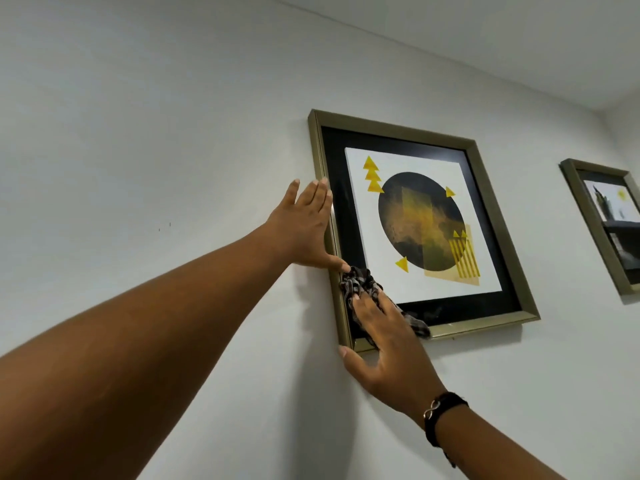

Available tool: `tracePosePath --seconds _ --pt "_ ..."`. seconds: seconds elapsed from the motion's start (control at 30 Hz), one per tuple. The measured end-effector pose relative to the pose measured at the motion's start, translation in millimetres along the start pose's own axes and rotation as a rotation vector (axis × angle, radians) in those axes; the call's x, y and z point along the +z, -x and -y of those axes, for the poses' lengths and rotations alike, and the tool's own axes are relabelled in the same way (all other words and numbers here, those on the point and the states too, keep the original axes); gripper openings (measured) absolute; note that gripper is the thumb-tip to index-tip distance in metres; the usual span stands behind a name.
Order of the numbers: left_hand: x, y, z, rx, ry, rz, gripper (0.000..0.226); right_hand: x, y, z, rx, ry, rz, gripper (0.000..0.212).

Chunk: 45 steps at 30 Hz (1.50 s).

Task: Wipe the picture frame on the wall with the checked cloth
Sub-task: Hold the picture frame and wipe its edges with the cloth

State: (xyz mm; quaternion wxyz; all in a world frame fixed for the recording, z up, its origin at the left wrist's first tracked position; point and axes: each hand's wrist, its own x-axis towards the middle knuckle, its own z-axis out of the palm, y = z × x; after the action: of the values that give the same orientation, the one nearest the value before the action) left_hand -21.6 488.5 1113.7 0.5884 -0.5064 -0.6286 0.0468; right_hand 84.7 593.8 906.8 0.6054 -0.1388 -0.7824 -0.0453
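A gold-rimmed picture frame (491,188) hangs on the white wall, showing a dark circle with yellow triangles on a black mat. My left hand (304,230) lies flat against the frame's left edge, fingers together and pointing up, thumb by the lower left of the glass. My right hand (384,344) presses the dark checked cloth (360,284) onto the glass at the frame's lower left corner. The cloth bunches above my fingers and a tail of it trails along the bottom rail. My thumb rests on the wall just below the corner.
A second gold frame (588,216) hangs to the right, cut off by the image edge. The ceiling line (450,46) runs above both frames. A black band with a small bracelet (441,415) sits on my right wrist.
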Motion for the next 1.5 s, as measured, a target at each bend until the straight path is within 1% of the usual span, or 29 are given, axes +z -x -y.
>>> tracePosePath --seconds 0.17,0.27,0.33,0.43,0.5,0.57,0.67,0.8,0.9,1.03,1.07,1.13,1.17,1.23,1.33,1.4,1.43,1.5 --pt "-0.6 -2.4 -2.6 -0.034 0.028 0.044 0.134 -1.6 29.7 -33.2 -0.127 0.194 -0.011 0.064" --pt "0.3 -2.6 -1.0 -0.041 0.045 0.049 0.135 -4.4 39.5 -55.9 -0.106 0.221 -0.058 0.060" --pt "1.4 -3.2 -1.1 -0.041 0.055 0.045 0.135 -10.0 41.3 -74.3 -0.049 0.243 -0.073 0.060" --pt "2.8 -4.7 -1.2 -0.044 0.065 0.047 0.136 -21.2 41.8 -103.9 0.033 0.300 -0.050 0.061" --pt "3.3 -5.3 -1.5 -0.049 0.080 0.058 0.136 -28.2 40.8 -121.0 0.133 0.306 -0.083 0.063" --pt "3.3 -5.3 -1.9 -0.052 0.089 0.067 0.135 -32.1 39.0 -130.0 0.276 0.261 -0.124 0.067" --pt "2.7 -5.9 -2.4 -0.046 0.084 0.063 0.136 -28.0 30.8 -127.0 0.456 0.180 -0.164 0.074" --pt "4.7 -6.1 -1.0 -0.044 0.078 0.045 0.137 -14.0 16.0 -88.5 0.541 0.124 -0.261 0.078" --pt "6.5 -6.5 -1.3 -0.043 0.078 0.041 0.137 -3.4 18.0 -41.3 0.498 0.082 -0.285 0.074" --pt "8.0 -6.1 -0.5 -0.041 0.078 0.016 0.139 23.4 31.7 32.6 0.316 0.026 -0.253 0.076" --pt "7.7 -6.2 -0.6 -0.040 0.071 0.017 0.140 29.5 32.5 46.2 0.301 -0.002 -0.237 0.080" --pt "7.1 -6.4 -0.7 -0.040 0.058 0.026 0.140 35.3 28.4 60.7 0.343 -0.086 -0.221 0.084" --pt "6.8 -6.6 -0.8 -0.039 0.053 0.032 0.139 34.9 26.1 61.4 0.354 -0.105 -0.224 0.083" --pt "5.6 -6.5 -1.1 -0.039 0.048 0.042 0.138 29.1 27.4 54.9 0.302 -0.086 -0.215 0.077" --pt "3.8 -5.5 -0.8 -0.039 0.042 0.046 0.137 19.5 37.8 25.6 0.126 0.046 -0.144 0.065" --pt "2.4 -5.5 -1.1 -0.038 0.033 0.051 0.138 12.4 42.8 -5.0 0.043 0.124 -0.154 0.057" --pt "2.0 -5.7 -1.5 -0.038 0.030 0.054 0.138 8.1 43.2 -21.9 0.045 0.147 -0.181 0.055" --pt "1.3 -5.6 -1.7 -0.038 0.033 0.062 0.139 -1.3 40.9 -54.9 0.129 0.196 -0.244 0.054"
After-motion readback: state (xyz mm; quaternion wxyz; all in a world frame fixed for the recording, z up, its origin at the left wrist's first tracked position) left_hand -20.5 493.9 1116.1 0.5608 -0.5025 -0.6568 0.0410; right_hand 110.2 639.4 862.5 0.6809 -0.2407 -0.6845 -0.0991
